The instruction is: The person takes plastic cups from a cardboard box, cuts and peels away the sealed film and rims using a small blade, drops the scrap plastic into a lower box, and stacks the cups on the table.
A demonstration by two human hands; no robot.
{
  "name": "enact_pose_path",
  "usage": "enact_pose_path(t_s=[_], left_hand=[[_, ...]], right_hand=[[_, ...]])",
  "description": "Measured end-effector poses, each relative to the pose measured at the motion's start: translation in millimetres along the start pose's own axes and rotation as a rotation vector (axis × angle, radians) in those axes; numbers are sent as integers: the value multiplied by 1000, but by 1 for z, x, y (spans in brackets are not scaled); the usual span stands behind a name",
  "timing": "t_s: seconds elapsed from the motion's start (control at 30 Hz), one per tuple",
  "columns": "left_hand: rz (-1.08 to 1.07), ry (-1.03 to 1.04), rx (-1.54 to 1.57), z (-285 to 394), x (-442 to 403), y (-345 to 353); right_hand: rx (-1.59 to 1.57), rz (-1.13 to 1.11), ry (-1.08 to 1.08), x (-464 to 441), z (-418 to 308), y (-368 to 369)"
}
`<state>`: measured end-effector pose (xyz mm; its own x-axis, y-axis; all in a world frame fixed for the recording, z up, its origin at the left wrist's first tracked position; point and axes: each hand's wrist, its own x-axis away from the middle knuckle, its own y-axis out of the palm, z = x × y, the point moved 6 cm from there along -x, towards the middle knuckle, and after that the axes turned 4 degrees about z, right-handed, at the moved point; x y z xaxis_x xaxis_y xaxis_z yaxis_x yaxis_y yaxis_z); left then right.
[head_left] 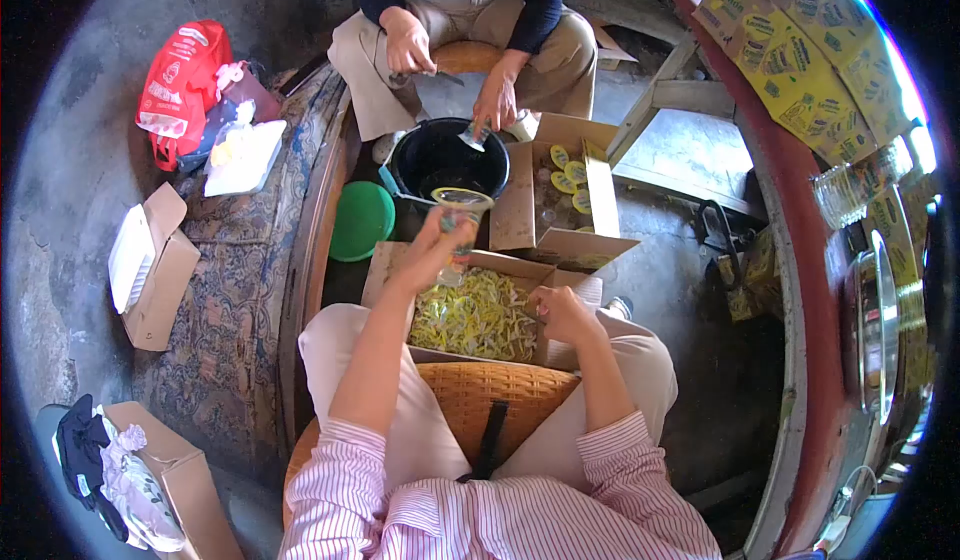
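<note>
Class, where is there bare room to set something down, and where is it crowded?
Bare: the patterned seat, between the small carton and wooden edge; the floor, between right knee and red ledge. Crowded: the middle, where bucket, green lid, box of cups and box of yellow strips cluster.

My shirt (530,522): white with thin pinkish-red stripes, lengthwise on front. Sleeves (335,475) in same striped cloth, creased, cuffs (352,438) sitting near elbows, forearms (368,375) bare below. Left hand (432,250) and right hand (565,313) bare too. Flap (415,510) on chest; pocket or collar, cannot tell. Trousers (335,345) pale beige, plain, loose. Narrow black strap (492,432) between my thighs.
</note>
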<state>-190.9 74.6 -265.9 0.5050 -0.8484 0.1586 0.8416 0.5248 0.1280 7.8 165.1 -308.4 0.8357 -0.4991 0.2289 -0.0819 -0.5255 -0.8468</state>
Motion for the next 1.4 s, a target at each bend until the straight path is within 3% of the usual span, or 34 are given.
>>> enact_pose_path(t_s=[0.1, 0.2, 0.3, 0.33, 0.43, 0.47, 0.7, 0.87, 0.97, 1.0, 1.07, 1.1, 1.13, 1.2, 1.3, 1.37, 1.4], left_hand=[[207, -178, -135, -9, -38, -27], [330, -4, -608, -40, -93, -68], [360, 128, -798, -67, -130, -97], [365, 61, -814, -72, -136, -100], [403, 142, -1135, -73, -142, -100], [365, 45, -1164, -78, -144, -104], [412, -16, -1183, -75, -144, -116], [428, 103, -1200, -63, -142, -108], [404, 149, -1208, -61, -139, -104], [365, 142, -1184, -65, -140, -104], [569, 462, -963, -56, -133, -103], [582, 370, -956, -56, -133, -102], [442, 234, -1121, -74, -141, -110], [366, 209, -1072, -90, -150, -121], [664, 430, -1027, -60, -134, -108], [388, 201, -1246, -69, -131, -101], [425, 207, -1156, -69, -131, -104]], right_hand=[[-31, 10, -23, -1, -4, -7], [11, -34, -27, 1, 0, 3], [-32, -71, 30, 0, 7, 8], [-52, -91, 63, 0, 7, 7], [-57, -72, 14, -2, -4, 3], [-54, -90, 35, -3, 1, 12], [-28, -173, 83, -2, -12, 11], [-19, -183, 82, 3, -23, 0], [60, -220, 46, 0, -22, 12], [97, -159, -89, -6, -8, 39], [39, -145, -26, -1, -16, 22], [8, -136, 7, 0, -19, 15], [2, -101, -6, 0, -19, 16], [-10, -39, -42, -1, -15, 22], [79, -87, -115, -1, -20, 20], [49, -24, -126, 4, -25, 14], [50, -44, -108, 6, -30, 8]])
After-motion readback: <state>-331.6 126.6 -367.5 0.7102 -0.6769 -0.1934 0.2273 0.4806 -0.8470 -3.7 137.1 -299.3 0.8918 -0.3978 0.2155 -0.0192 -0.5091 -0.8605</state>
